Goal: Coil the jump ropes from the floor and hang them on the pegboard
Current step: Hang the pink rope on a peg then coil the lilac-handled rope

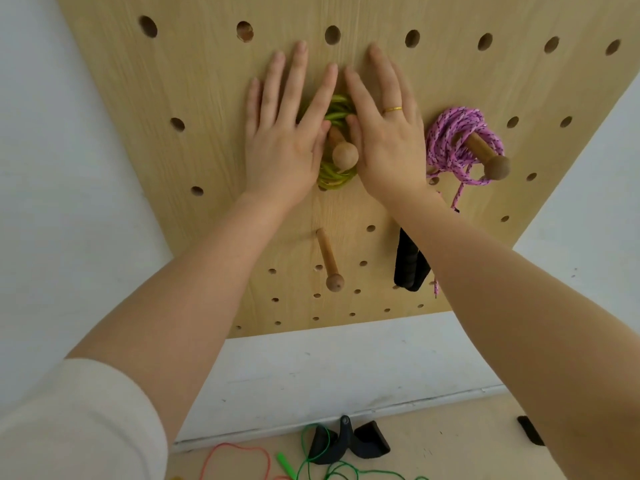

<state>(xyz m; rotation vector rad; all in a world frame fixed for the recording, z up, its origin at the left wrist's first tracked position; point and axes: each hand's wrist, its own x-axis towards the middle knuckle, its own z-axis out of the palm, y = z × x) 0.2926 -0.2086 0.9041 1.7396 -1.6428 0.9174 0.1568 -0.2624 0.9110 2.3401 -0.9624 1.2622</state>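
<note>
Two ropes hang on the pegboard point(194, 84): the pink rope point(450, 140) at right and the green coil point(337, 174) at centre, which the left hand point(284, 147) and right hand point(388, 147) press with flat, released fingers; a green point(311, 459) and an orange rope point(235, 455) wait on the floor at the bottom of the frame

White wall point(69, 168), white baseboard point(346, 420), pale tan floor point(450, 445), soft even light

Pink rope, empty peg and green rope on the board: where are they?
Pink rope point(446, 140), head view, coiled loops.
Empty peg point(327, 258), head view, shaft.
Green rope point(337, 173), head view, lower loops.
</note>
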